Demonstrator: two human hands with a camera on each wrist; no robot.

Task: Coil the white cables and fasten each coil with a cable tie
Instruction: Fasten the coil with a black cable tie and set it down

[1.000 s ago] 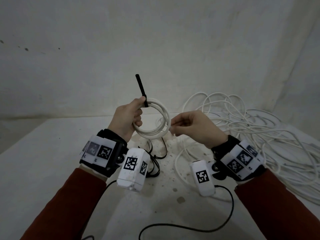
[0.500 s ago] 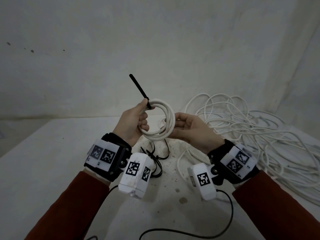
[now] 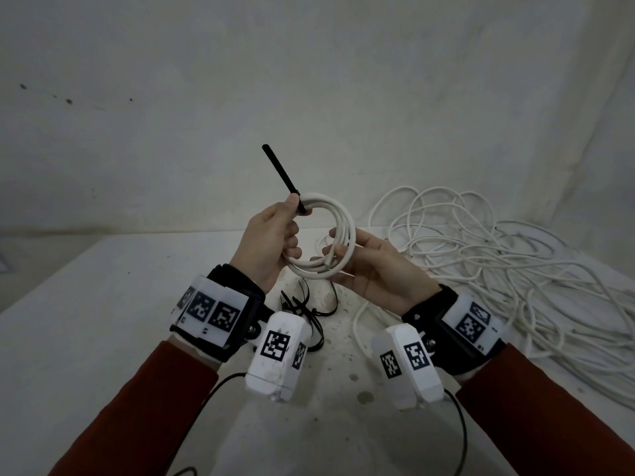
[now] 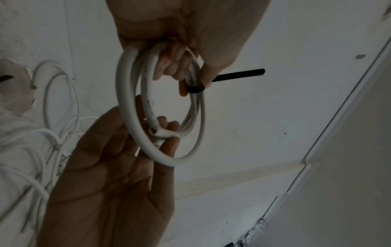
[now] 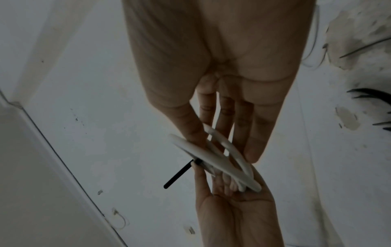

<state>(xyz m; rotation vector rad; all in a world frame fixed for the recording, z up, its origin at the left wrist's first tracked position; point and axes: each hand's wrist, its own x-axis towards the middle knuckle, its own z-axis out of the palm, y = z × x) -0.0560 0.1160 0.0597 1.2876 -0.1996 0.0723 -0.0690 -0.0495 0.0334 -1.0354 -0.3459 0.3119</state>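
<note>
While the coil (image 3: 323, 237) is held above the desk (image 3: 103, 304), its 10 o'clock edge is gripped by the left hand (image 3: 271, 242) beside the tie (image 3: 283, 178), tail pointing to 11 o'clock; the 4 o'clock edge is pinched by the right hand (image 3: 374, 269).

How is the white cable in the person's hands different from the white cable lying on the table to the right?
The held coil is wound into a small neat ring; the loose cable sprawls in wide tangled loops. The held coil is up in the air between the left hand and the right hand; the loose cable lies on the table. A black cable tie wraps the held coil; I see none on the loose cable. Both are white.
</note>
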